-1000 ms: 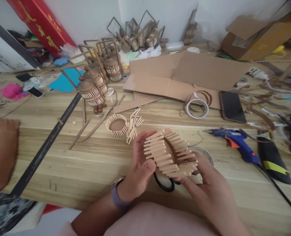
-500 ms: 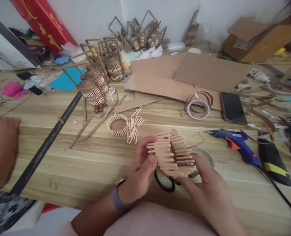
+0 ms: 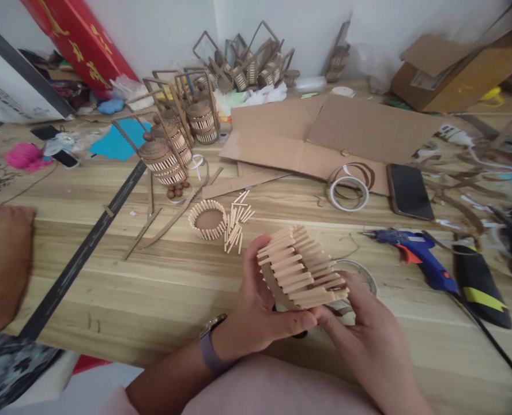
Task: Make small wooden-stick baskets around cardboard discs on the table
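Between my hands is a small round basket of light wooden sticks [image 3: 291,266], tilted on its side, with a brown cardboard base facing left. My left hand [image 3: 256,314] wraps under and behind it, its thumb stretched along the lower edge. My right hand [image 3: 364,323] grips the stick ends at the right, thumb below and fingers on the far side. The two thumbs meet under the basket. Farther off on the table stands a second stick ring [image 3: 208,220] with a cardboard bottom. Loose short sticks [image 3: 237,222] lie beside it. Partly behind my right hand is a tape roll [image 3: 357,276].
A blue glue gun [image 3: 416,253] lies at right, its cord running to the front edge. Near it are a phone [image 3: 410,191] and white tape roll [image 3: 348,193]. Finished lidded baskets [image 3: 163,161] and cardboard sheets [image 3: 273,138] stand behind. Another person's arm [image 3: 5,265] rests at left.
The basket has turned in my hands, showing more of its cardboard base. My left thumb has slid from the basket's left side to its lower edge, near my right thumb.
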A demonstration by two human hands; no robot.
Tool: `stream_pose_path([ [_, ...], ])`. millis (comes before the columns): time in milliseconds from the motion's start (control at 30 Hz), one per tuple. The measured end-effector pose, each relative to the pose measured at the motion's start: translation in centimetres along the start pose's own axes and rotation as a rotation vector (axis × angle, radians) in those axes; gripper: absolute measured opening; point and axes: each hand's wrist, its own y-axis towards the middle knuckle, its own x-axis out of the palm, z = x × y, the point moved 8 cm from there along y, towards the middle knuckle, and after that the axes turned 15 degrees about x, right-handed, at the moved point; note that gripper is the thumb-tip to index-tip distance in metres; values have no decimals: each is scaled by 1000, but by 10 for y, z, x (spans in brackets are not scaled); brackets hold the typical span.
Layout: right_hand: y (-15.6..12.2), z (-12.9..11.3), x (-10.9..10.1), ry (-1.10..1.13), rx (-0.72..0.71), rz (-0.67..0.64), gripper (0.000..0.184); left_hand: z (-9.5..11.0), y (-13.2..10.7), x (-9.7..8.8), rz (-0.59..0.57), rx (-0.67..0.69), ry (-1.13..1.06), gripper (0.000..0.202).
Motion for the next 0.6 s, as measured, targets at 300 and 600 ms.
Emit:
stream_pose_path([
  [300,-6,6,-3,-9,-14,-7,13,-4,11,-17,181,31,-139,95],
  [600,-1,5,-6,-29,-59,-41,16,-8,12,-14,169,-70,-196,102],
])
